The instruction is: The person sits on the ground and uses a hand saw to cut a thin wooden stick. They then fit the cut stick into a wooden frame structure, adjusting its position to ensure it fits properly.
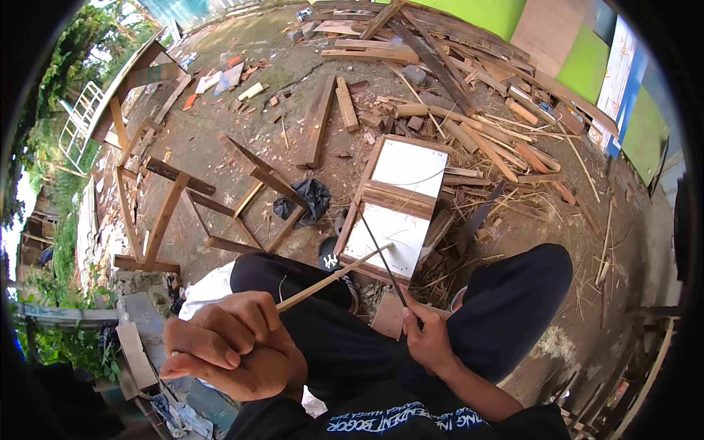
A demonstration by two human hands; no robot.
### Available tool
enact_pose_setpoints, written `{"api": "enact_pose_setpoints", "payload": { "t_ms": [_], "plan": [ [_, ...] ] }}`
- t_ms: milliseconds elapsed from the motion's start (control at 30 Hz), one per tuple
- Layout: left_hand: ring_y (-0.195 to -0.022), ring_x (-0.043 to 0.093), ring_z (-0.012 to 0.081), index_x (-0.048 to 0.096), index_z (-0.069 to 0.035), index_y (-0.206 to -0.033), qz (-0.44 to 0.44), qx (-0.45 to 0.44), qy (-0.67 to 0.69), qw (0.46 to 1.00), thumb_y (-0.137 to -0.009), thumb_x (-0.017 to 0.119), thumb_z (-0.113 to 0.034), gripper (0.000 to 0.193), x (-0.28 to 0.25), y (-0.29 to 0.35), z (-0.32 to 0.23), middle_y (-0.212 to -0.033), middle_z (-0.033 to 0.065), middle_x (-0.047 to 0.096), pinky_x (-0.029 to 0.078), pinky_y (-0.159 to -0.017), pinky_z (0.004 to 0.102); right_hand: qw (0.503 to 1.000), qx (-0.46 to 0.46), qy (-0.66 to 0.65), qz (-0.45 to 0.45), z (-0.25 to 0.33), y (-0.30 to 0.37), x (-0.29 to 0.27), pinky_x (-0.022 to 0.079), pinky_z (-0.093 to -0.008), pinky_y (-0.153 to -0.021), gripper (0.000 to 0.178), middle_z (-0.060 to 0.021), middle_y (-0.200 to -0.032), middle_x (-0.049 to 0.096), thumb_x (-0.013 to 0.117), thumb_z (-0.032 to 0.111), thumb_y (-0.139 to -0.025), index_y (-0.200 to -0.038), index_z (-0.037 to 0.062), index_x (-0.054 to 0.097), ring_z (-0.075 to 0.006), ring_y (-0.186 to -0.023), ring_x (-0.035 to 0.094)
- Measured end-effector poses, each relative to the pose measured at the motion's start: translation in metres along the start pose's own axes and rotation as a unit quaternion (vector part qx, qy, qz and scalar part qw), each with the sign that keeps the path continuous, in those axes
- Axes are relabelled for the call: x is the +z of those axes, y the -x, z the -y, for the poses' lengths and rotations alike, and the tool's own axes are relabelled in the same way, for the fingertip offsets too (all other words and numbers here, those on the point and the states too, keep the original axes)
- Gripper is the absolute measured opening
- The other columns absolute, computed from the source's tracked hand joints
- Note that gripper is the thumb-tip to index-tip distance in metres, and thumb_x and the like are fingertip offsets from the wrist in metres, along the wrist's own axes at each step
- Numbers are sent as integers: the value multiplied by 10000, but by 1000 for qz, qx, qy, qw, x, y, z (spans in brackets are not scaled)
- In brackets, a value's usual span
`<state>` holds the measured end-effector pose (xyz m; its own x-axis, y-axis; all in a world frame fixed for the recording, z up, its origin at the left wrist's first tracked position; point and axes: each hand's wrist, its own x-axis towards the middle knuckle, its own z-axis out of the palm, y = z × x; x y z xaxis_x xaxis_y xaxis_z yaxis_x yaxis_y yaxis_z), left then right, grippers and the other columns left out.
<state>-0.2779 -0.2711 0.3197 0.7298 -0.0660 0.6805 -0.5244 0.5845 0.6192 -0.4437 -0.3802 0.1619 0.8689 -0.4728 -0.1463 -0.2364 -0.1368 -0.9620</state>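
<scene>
My left hand (231, 345), raised at the lower left, is closed around a thin pale wooden strip (319, 284). The strip slants up to the right over my lap. In my right hand (429, 339) is a long narrow dark blade (383, 253), seen nearly edge-on. Its handle is mostly hidden by my fingers. The blade crosses the strip near the strip's far end; whether they touch, I cannot tell. Beyond them lies a wooden-framed white panel (407, 163) with a brown crossbar, between my feet and the lumber.
A large pile of planks and poles (477, 139) lies at the back right, with straw-like shavings (513, 227) nearby. Wooden frames (172, 213) stand at the left, next to a black plastic bag (303, 202). My bent legs (513, 293) flank the work.
</scene>
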Motion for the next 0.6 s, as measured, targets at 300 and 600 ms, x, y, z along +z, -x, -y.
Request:
{"api": "enact_pose_setpoints", "payload": {
  "t_ms": [300,600],
  "plan": [
    [-446,188,87,395,-128,-818,69,-18,51,996,-1119,349,-480,466,1,-6,3,-609,-12,273,205,-426,272,972,-226,-66,4,36,1,15,484,-342,-606,485,-151,-746,606,586,31,-996,-1480,23,547,-227,-603,587],
    [-368,174,93,429,-117,-829,36,0,38,999,-1099,312,-537,513,3,3,1,-488,-1,286,185,-350,256,992,-106,-67,15,25,1,6,516,-313,-620,470,-187,-885,705,567,49,-1015,-1484,37,546,-245,-659,660]
  ]
}}
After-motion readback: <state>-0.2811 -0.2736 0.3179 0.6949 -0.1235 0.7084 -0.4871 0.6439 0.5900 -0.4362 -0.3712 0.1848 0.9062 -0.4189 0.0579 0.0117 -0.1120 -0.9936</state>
